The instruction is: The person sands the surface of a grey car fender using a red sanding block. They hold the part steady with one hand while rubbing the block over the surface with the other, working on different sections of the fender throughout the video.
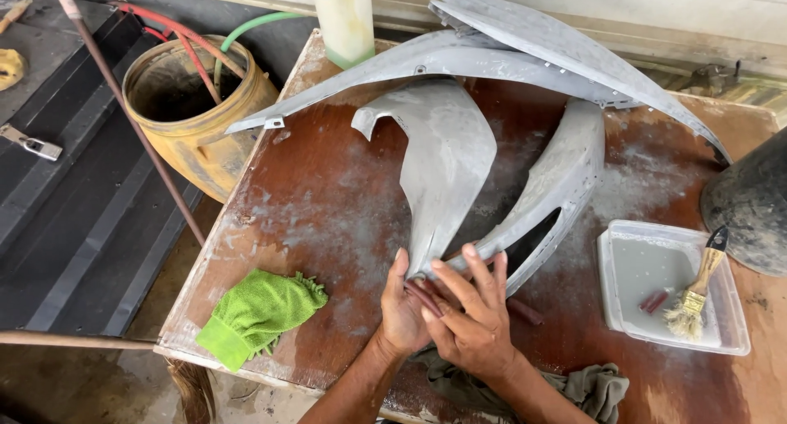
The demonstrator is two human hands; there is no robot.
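Both hands are working at the near edge of the wooden worktop (328, 202), on the lower tip of a grey curved body panel (447, 161). The left hand (402, 309) is gripping the narrow tip from the left, fingers curled around the edge and thumb pointing upward along the panel. The right hand (471, 313) is lying flat over the same tip, fingers spread and extended, pressing down rather than closing around it. The two hands are touching each other.

The panel is lying near the middle of the worktop, its broad end pointing away from the person. A second grey panel (566, 174) is lying just to its right, and longer grey panels (492, 51) are arching across the far side. A green cloth (258, 309) is resting near the left front corner. A white tray (721, 325) holding a paintbrush (697, 293) is sitting on the right. A grey rag (590, 387) is lying at the front edge. A yellow bucket (205, 137) is standing left of the worktop.
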